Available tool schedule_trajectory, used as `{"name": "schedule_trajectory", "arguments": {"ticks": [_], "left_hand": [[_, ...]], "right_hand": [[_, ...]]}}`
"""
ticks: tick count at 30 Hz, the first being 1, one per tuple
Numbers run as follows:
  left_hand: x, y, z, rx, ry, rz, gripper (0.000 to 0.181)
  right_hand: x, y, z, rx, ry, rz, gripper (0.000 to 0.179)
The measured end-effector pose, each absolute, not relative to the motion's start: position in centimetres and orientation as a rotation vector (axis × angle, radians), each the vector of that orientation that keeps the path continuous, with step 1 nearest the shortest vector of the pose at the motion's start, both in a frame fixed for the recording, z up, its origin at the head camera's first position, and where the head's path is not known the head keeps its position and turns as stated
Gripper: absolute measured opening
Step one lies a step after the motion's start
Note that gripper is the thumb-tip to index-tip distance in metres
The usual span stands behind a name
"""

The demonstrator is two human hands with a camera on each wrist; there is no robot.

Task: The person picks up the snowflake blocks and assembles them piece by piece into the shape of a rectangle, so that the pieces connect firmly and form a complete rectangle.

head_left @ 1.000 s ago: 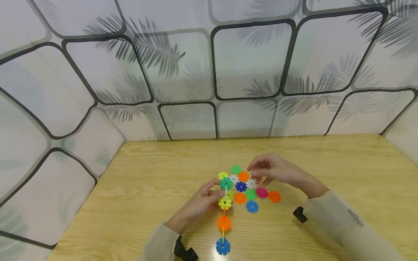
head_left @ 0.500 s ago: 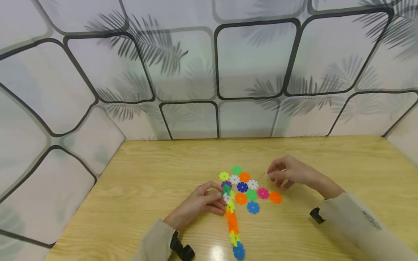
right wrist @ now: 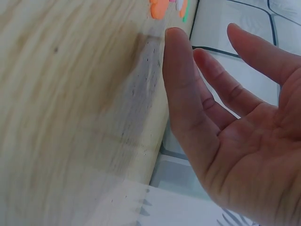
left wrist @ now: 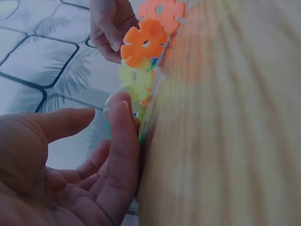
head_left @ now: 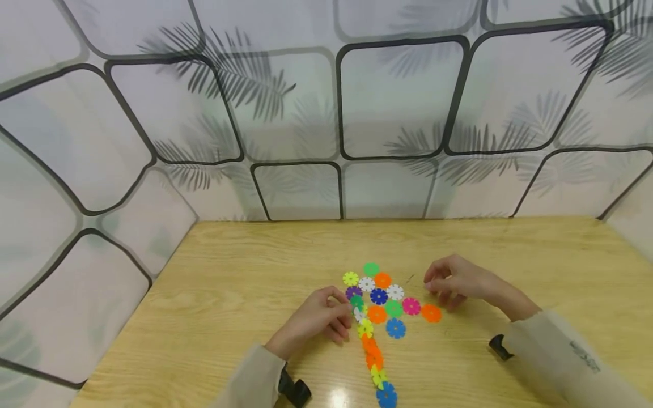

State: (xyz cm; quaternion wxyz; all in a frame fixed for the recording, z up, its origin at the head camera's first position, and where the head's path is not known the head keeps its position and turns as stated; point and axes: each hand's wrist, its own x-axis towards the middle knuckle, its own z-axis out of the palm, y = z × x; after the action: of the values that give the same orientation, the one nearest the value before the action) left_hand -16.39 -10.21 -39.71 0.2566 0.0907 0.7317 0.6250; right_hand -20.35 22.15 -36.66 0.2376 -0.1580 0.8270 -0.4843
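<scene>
The left hand (head_left: 318, 317) is next to a long chain (head_left: 373, 356) of flower-shaped discs. Its thumb and fingers are apart, and it grips nothing. Its fingertips are close to the dark green disc (head_left: 356, 302) near the top of the chain, but I cannot tell if they touch it. The chain lies on the wood table (head_left: 245, 277) and goes down past white, yellow and orange discs to a blue disc (head_left: 386, 394) at the end.

The right hand (head_left: 459, 281) is over on the other side, with its fingers a bit bent. Its thumb is apart from its fingers, and it holds nothing. Nearest to it are a pink disc (head_left: 411, 306) and an orange disc (head_left: 431, 313). More bright discs lie in a bunch between the two hands. Behind the table is a wall (head_left: 393, 102) with leaf pictures.
</scene>
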Motion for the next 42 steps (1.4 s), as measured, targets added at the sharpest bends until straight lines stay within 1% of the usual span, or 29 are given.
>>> {"name": "schedule_trajectory", "arguments": {"ticks": [7,13,16,21,25,30,36,39,42], "left_hand": [[-16.5,-8.8,-39.1,0.212,2.138,1.509,0.014],[-16.5,-9.1,-39.4,0.246,2.074,1.596,0.009],[-16.5,-9.8,-39.9,0.262,1.976,1.701,0.009],[-16.4,-10.2,-40.1,0.256,1.828,1.835,0.008],[-16.1,-9.9,-40.4,0.231,1.687,1.937,0.016],[-16.0,-9.4,-40.2,0.185,1.592,2.027,0.014],[-15.8,-8.9,-40.1,0.165,1.594,2.032,0.021],[-15.7,-8.7,-40.2,0.170,1.565,2.016,0.017],[-15.7,-8.6,-40.4,0.188,1.528,2.010,0.007]], "right_hand": [[-19.9,22.5,-37.3,-0.414,2.239,-1.335,0.015],[-19.9,22.4,-37.5,-0.427,2.236,-1.311,0.011],[-20.1,22.4,-37.7,-0.510,2.282,-1.264,0.011],[-20.3,22.7,-38.2,-0.731,2.340,-1.182,0.014],[-20.1,22.6,-38.5,-0.817,2.334,-1.146,0.018],[-19.7,22.2,-38.3,-0.785,2.363,-1.123,0.022],[-19.3,21.7,-38.2,-0.751,2.446,-1.041,0.026],[-19.1,21.3,-38.1,-0.746,2.506,-0.968,0.029],[-18.9,21.2,-38.1,-0.757,2.547,-0.905,0.031]]}}
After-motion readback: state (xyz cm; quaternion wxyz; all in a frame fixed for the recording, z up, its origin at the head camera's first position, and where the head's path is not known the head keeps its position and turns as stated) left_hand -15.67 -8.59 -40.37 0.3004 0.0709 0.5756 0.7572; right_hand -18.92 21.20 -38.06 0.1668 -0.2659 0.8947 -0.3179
